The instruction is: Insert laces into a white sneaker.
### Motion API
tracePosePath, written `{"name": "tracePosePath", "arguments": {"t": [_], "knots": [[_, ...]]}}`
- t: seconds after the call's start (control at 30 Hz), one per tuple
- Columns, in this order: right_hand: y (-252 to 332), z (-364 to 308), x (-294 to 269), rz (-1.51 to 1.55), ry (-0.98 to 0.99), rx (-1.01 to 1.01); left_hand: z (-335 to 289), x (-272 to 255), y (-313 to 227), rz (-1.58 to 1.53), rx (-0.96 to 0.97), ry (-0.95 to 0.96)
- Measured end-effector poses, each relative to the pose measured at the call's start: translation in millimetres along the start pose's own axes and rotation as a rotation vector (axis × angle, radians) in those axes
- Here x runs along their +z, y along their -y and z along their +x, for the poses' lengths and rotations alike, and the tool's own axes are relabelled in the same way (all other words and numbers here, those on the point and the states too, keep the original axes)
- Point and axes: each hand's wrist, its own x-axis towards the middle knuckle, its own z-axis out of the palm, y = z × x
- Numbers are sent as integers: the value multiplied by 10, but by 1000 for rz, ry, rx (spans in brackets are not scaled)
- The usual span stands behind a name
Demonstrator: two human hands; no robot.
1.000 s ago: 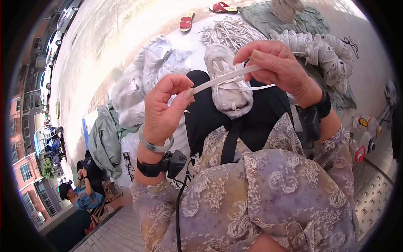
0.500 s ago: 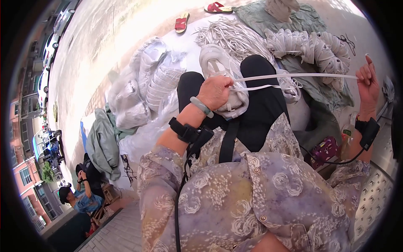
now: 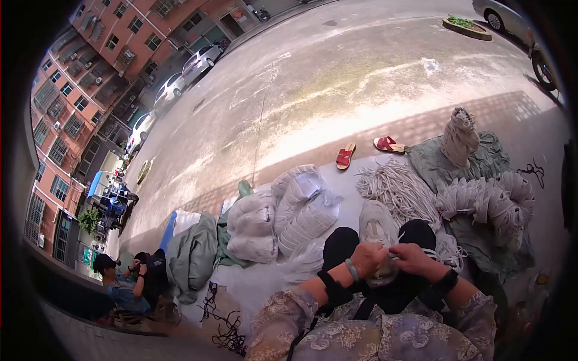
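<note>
Head view showed a sunlit concrete yard (image 3: 325, 102), with an orange apartment building (image 3: 120, 36) and parked cars (image 3: 201, 63) along its upper left. Nearer lay a white sheet (image 3: 344, 188), and at lower left sat another person (image 3: 129, 293) in a dark cap. Across the sheet, from left to right, were a crumpled green cloth (image 3: 194, 260), pale shoes in clear wrapping (image 3: 310, 225), a loose pile of laces (image 3: 400, 191) and a thick bundle of laces (image 3: 494, 207). Red sandals (image 3: 345, 156) stood just beyond. A pale shoe (image 3: 374, 221) rested between the wearer's black-clad knees, toward lower right. The left hand (image 3: 368, 259) lay over it, fingers curled together, their contents hidden. Close beside it, the right hand (image 3: 415, 261) had its fingers clamped on a white lace (image 3: 394, 255).
</note>
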Motion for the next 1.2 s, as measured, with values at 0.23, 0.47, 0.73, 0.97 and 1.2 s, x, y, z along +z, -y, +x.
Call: {"name": "tracePosePath", "arguments": {"t": [0.23, 0.47, 0.73, 0.97, 1.2], "knots": [[230, -150, -282, -403, 36, 168, 191, 31, -52, -52, -317, 148], [711, -384, -740, -726, -85, 139, 566, -58, 105, -348, -289, 490], [782, -400, -1137, -566, -805, 22, 1107, -645, -235, -890, -329, 620], [998, -337, -1421, -327, -990, -95, 1466, -1120, -352, -959, -213, 614], [1227, -379, -1540, -245, -1015, -156, 1675, -1399, -639, -1259, -280, 678]]}}
